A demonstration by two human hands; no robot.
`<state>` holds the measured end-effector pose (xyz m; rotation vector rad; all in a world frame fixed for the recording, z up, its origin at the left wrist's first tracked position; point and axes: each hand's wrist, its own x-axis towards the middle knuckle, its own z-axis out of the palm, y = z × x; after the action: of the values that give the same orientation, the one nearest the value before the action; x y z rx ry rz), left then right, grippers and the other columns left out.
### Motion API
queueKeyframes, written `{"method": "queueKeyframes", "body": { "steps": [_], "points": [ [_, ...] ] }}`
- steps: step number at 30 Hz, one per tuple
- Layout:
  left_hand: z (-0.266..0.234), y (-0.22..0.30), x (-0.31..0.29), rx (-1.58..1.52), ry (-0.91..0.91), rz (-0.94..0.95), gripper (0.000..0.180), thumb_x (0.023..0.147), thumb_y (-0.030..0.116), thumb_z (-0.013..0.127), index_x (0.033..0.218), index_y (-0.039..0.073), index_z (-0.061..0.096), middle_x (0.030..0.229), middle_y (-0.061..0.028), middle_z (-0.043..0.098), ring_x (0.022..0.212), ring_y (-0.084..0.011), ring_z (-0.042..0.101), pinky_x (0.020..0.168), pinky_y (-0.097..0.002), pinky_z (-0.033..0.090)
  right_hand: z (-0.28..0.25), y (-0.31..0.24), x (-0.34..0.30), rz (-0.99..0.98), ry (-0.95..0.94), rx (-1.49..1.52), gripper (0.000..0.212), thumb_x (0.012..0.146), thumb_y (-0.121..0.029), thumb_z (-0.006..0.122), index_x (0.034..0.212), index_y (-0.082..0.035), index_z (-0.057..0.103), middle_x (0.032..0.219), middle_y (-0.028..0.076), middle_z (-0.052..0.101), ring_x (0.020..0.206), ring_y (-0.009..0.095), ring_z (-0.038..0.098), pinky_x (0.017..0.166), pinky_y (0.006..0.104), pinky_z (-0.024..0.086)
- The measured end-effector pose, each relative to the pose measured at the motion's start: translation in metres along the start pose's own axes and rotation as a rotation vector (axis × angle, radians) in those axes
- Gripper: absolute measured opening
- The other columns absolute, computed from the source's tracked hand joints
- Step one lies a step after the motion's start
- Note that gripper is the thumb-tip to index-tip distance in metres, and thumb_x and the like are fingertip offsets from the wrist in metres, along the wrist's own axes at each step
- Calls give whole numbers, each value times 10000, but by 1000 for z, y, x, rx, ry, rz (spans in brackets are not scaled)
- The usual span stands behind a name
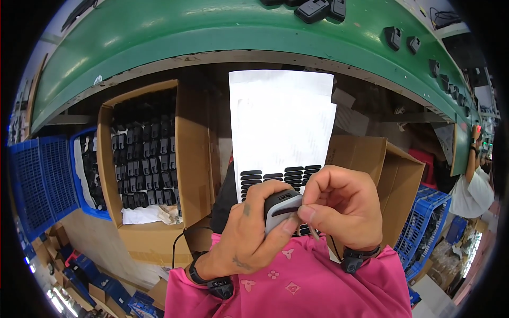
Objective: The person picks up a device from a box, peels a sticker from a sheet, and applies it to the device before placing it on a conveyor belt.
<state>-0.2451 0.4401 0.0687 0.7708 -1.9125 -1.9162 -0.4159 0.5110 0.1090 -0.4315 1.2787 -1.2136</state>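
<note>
Currently our left hand [246,236] wraps around the grey-and-black plastic device [290,202] above the sticker sheet [281,124]; our right hand [350,212] closely pinches the dark strip [284,211], seemingly half applied, and many stickers [251,179] remain.

Nothing legible in your view: faint marks on the white sheet [281,124] too pale to read, any print on its black labels [251,173] unresolved, lettering on the open carton [360,156] to your right too small, same for the small white sticker [98,80] on the green worktop [212,37]
</note>
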Motion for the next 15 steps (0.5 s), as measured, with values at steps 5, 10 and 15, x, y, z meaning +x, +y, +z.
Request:
{"method": "queueKeyframes", "body": {
  "steps": [5, 10, 15],
  "points": [
    [-3, -4, 0, -14, 6, 73, 449, 859, 124, 550, 1233, -77, 404, 1010, -242, 598, 811, -308, 650, 726, -371, 514, 1, 1, 2, 8, -7, -6, 112, 795, 36, 673, 855, 45, 577, 737, 43, 604, 615, 54, 555, 547, 189, 440],
    [-3, -6, 2, -76, 3, 82, 482, 842, 199, 470, 1225, -86, 402, 981, -235, 598, 779, -299, 624, 712, -371, 498, -5, 2, 1, -14, -86, -44, 86, 859, -8, 645, 882, 27, 571, 783, 23, 610, 697, 48, 585, 611, 193, 471],
    [-3, -6, -1, -83, 19, 59, 515, 839, 251, 437, 1225, -87, 400, 957, -239, 600, 774, -299, 621, 710, -371, 497, -4, 4, 1, 3, -89, -33, 85, 855, -8, 648, 880, 22, 574, 780, 21, 610, 690, 46, 582, 611, 193, 470]
  ]
}}
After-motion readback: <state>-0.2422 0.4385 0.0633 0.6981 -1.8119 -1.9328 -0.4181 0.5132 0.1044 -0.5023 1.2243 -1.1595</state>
